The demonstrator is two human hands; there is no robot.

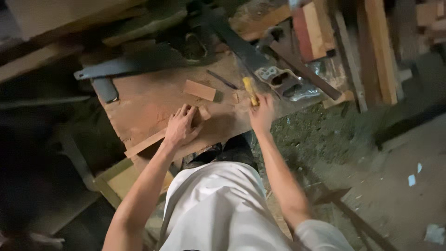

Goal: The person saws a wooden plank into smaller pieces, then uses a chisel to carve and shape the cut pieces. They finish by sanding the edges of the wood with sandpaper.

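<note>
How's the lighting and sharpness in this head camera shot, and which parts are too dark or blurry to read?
Head view: dim, warm light falls mostly on the wooden board; the left side and upper edge sink into near-black shadow. The left hand pressing a wood strip is soft but readable; the right hand around a yellow-handled tool is smeared. The stacked lumber is blurred throughout.

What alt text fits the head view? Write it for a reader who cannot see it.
A person's left hand presses a wooden strip onto a worn workbench while the right hand grips a yellow-handled tool. A small wood block and a handsaw lie beyond.
</note>
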